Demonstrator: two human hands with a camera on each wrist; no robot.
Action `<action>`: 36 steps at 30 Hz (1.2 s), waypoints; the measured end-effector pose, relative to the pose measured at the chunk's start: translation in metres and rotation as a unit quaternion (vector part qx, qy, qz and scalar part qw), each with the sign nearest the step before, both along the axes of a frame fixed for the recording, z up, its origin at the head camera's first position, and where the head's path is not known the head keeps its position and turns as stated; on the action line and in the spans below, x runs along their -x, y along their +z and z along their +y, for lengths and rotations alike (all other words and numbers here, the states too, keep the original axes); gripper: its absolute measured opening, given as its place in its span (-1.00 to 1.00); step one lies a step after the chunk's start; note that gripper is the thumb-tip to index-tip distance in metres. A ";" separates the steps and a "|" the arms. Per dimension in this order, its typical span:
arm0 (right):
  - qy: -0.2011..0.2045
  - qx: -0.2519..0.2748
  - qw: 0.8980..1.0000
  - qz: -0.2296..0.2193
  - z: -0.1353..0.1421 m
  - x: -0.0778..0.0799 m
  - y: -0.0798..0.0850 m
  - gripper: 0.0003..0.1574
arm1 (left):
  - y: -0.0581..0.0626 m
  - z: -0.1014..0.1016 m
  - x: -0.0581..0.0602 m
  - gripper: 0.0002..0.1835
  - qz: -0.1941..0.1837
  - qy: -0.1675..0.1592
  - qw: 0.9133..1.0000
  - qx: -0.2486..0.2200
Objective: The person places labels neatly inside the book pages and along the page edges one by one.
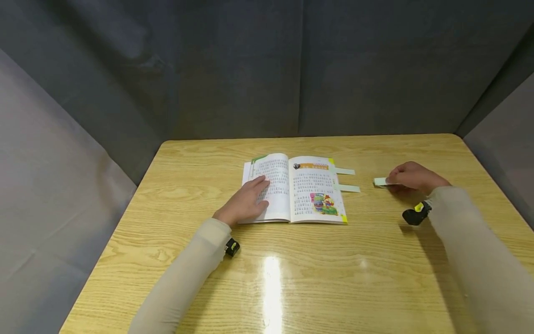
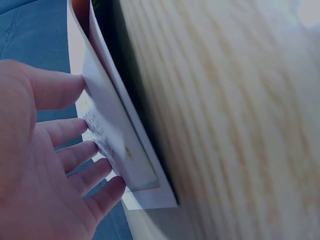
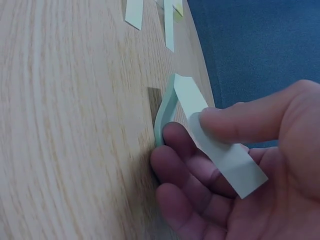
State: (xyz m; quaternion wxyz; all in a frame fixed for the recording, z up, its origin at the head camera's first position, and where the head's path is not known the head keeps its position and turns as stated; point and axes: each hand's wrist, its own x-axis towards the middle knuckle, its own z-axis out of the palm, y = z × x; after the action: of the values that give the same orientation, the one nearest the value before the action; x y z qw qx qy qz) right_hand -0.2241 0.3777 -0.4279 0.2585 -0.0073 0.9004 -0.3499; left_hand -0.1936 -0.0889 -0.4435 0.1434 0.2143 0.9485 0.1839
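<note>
An open book lies on the table, with text on both pages and a coloured picture low on the right one. My left hand rests on its left page, fingers fairly straight; in the left wrist view the fingertips touch the paper. To the right of the book, my right hand holds a pale green pad of sticky notes. The thumb presses on the top strip, which stands away from the pad and stays joined at one end, while the curled fingers hold the pad from below.
Two pale green strips, an upper one and a lower one, stick out from the book's right edge. The wooden table reaches a dark curtain at the back. Black wrist cameras hang under both sleeves.
</note>
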 end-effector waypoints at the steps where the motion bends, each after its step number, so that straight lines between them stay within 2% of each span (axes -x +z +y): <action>1: 0.000 0.003 1.000 -0.003 0.000 0.000 0.000 -0.51 | 0.000 0.000 0.000 -0.32 -0.001 -0.001 1.000 0.001; 5: -0.003 0.006 1.000 -0.006 0.001 0.001 -0.002 -0.51 | 0.001 -0.001 0.000 -0.33 -0.004 -0.002 1.000 0.001; 11: -0.017 -0.014 0.999 0.033 -0.003 -0.003 -0.007 -0.58 | 0.004 0.001 0.000 -0.33 -0.007 0.001 1.000 -0.004; 15: -0.036 0.007 0.998 0.048 -0.011 -0.011 -0.003 -0.60 | 0.004 0.002 -0.001 -0.32 -0.009 0.000 1.000 0.001; 23: -0.019 0.028 0.997 0.076 -0.043 -0.031 0.009 -0.55 | 0.005 0.002 -0.003 -0.33 -0.004 0.008 1.000 -0.006; 30: -0.016 0.058 0.996 0.072 -0.076 -0.044 0.005 -0.66 | 0.003 0.002 -0.003 -0.32 0.010 0.005 1.000 0.001; 36: -0.006 0.075 0.995 0.058 -0.095 -0.051 -0.003 -0.66 | 0.000 0.001 -0.002 -0.33 0.017 0.003 1.000 0.004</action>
State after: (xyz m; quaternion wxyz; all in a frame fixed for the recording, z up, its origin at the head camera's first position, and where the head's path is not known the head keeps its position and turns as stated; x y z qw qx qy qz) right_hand -0.1730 0.2823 -0.4305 0.2022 -0.0421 0.8853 -0.4167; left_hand -0.1914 -0.0876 -0.4430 0.1271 0.2138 0.9523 0.1768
